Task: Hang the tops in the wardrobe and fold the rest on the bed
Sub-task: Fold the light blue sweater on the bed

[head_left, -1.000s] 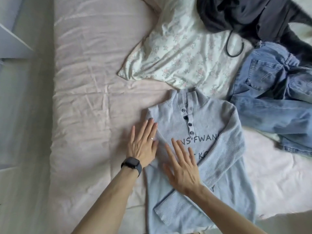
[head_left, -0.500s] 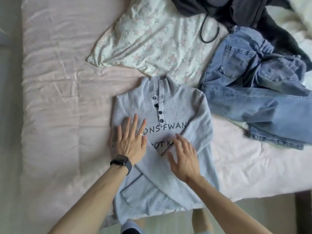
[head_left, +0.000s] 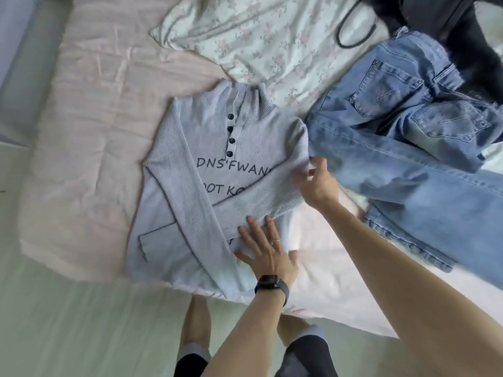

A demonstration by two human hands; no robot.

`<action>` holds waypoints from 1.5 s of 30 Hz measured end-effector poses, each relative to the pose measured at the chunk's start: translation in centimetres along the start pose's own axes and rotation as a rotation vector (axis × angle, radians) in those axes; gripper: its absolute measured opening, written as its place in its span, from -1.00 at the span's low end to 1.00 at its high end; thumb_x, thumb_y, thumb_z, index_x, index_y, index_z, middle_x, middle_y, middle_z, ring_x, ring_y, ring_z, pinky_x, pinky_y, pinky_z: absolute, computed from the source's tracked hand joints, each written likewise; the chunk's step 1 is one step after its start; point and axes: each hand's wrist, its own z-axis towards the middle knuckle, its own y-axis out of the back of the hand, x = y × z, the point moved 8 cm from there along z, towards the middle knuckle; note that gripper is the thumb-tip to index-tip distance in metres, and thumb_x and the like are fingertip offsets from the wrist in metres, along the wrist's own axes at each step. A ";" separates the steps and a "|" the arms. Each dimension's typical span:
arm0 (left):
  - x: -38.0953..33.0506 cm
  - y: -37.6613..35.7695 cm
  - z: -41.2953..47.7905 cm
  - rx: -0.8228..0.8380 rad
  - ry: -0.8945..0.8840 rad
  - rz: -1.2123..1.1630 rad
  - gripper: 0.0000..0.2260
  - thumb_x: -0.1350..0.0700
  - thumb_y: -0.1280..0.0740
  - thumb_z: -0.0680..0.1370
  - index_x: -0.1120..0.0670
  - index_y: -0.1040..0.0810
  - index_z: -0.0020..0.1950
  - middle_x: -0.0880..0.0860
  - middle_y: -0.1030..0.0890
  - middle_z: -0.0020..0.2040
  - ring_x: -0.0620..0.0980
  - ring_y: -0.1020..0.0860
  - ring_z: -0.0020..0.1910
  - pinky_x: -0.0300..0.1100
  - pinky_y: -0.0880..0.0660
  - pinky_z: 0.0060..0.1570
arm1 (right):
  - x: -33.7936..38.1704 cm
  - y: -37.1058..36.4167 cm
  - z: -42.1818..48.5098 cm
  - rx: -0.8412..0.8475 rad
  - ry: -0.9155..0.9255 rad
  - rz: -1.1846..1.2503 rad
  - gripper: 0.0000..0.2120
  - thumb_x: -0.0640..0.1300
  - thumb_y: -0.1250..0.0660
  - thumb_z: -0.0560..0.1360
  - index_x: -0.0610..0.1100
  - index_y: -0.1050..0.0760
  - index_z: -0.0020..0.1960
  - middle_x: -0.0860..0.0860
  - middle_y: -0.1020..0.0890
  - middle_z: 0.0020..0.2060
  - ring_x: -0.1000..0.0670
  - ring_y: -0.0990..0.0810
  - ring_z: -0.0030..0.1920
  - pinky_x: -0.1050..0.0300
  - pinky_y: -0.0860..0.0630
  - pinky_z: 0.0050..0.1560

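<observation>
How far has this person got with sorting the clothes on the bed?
Done: the sweater lies flat on the bed with both sleeves crossed over its front. In hand: the left hand presses its lower part while the right hand pinches its side edge. Left: the jeans and the dark clothes lie crumpled, unfolded; no wardrobe is in view.

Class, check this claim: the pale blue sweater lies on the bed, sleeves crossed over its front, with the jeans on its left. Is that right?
Not quite. The head view shows the jeans on the right of the sweater, not its left. The rest holds.
</observation>
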 end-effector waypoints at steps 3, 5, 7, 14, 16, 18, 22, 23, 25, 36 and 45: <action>0.4 0.4 0.3 0.015 -0.019 0.037 -0.02 -0.10 -0.33 0.52 0.02 0.41 0.58 0.27 0.40 0.56 0.41 0.29 0.53 0.49 -0.13 0.34 | -0.2 -0.4 0.5 0.031 0.021 -0.041 -0.51 -0.01 -0.30 0.58 -0.11 -0.25 0.43 -0.23 -0.61 0.16 -0.29 -0.60 0.07 -0.06 -0.51 -0.02; 0.8 1.0 0.0 0.033 -0.104 0.043 -0.04 0.09 -0.31 0.49 -0.02 0.39 0.58 0.25 0.37 0.58 0.37 0.26 0.55 0.46 -0.12 0.37 | 0.2 -0.5 0.6 0.034 0.020 -0.051 -0.48 -0.01 -0.31 0.56 -0.12 -0.25 0.45 -0.28 -0.60 0.16 -0.32 -0.58 0.12 -0.01 -0.44 -0.03; 1.5 2.0 -0.2 0.046 -0.198 0.014 -0.08 0.22 -0.25 0.47 -0.05 0.35 0.60 0.20 0.31 0.61 0.29 0.21 0.58 0.37 -0.08 0.47 | 1.4 -0.6 0.3 0.016 0.028 -0.028 -0.49 -0.03 -0.27 0.57 -0.12 -0.27 0.47 -0.29 -0.58 0.20 -0.33 -0.55 0.19 -0.04 -0.43 0.06; 11.5 9.7 -0.7 -0.294 -0.174 -0.237 -0.31 0.39 -0.23 0.42 -0.01 -0.37 0.53 0.10 -0.38 0.46 0.21 -0.33 0.36 0.01 -0.32 0.42 | 12.1 -5.4 -3.5 0.032 0.232 0.070 -0.52 -0.15 -0.17 0.61 -0.09 -0.25 0.52 -0.26 -0.56 0.23 -0.29 -0.54 0.20 -0.11 -0.49 0.21; 15.3 9.8 0.3 -0.249 -0.023 -0.357 -0.46 0.39 -0.18 0.46 0.07 -0.52 0.41 0.08 -0.46 0.42 0.22 -0.42 0.33 -0.10 -0.36 0.31 | 15.0 -8.1 -4.1 0.057 0.258 0.045 -0.50 -0.18 -0.17 0.60 -0.08 -0.23 0.53 -0.25 -0.55 0.23 -0.27 -0.53 0.20 -0.03 -0.46 0.19; 18.7 9.5 2.2 -0.139 0.068 -0.541 -0.55 0.39 -0.15 0.51 0.14 -0.57 0.33 0.12 -0.57 0.33 0.20 -0.51 0.29 -0.16 -0.41 0.23 | 17.9 -11.3 -4.6 0.059 0.274 0.045 -0.49 -0.19 -0.16 0.60 -0.05 -0.22 0.54 -0.22 -0.52 0.24 -0.24 -0.52 0.20 0.05 -0.39 0.13; 23.8 10.9 4.6 -0.093 0.124 -0.678 -0.58 0.29 -0.16 0.58 0.15 -0.50 0.42 0.14 -0.56 0.36 0.13 -0.49 0.36 -0.22 -0.37 0.29 | 20.5 -15.1 -3.9 0.000 0.210 0.029 -0.46 -0.20 -0.16 0.58 0.00 -0.21 0.54 -0.20 -0.47 0.29 -0.24 -0.48 0.25 0.05 -0.37 0.17; 26.5 11.1 5.4 -0.082 0.135 -0.688 -0.59 0.26 -0.17 0.60 0.14 -0.47 0.45 0.13 -0.54 0.39 0.10 -0.47 0.39 -0.23 -0.34 0.32 | 21.9 -17.0 -3.8 -0.006 0.196 0.001 -0.46 -0.20 -0.15 0.58 0.00 -0.22 0.54 -0.19 -0.46 0.31 -0.24 -0.48 0.26 0.02 -0.38 0.20; 29.5 11.4 6.2 -0.056 0.153 -0.698 -0.59 0.23 -0.17 0.61 0.12 -0.44 0.48 0.14 -0.55 0.37 0.11 -0.52 0.32 -0.16 -0.42 0.32 | 22.9 -18.4 -3.3 -0.044 0.170 -0.060 -0.46 -0.21 -0.15 0.57 -0.03 -0.22 0.53 -0.18 -0.41 0.37 -0.27 -0.48 0.28 -0.04 -0.40 0.24; 35.0 10.8 5.5 -0.004 0.049 -0.489 -0.68 -0.06 -0.17 0.63 0.02 -0.43 0.33 0.02 -0.59 0.19 0.13 -0.57 0.17 -0.03 -0.48 0.09 | 25.5 -24.5 -5.7 -0.070 0.216 0.008 -0.48 -0.05 -0.33 0.55 -0.13 -0.33 0.48 -0.02 -0.55 0.20 -0.12 -0.50 0.31 0.10 -0.38 0.24; 38.7 8.8 4.2 0.002 0.040 -0.280 -0.74 -0.07 -0.17 0.65 -0.06 -0.48 0.31 -0.01 -0.57 0.18 0.08 -0.50 0.21 -0.06 -0.36 0.15 | 17.6 -29.7 -16.7 -0.104 0.478 -0.647 -0.30 0.17 -0.21 0.62 -0.02 -0.05 0.65 -0.06 0.00 0.65 -0.11 0.05 0.64 -0.31 0.08 0.54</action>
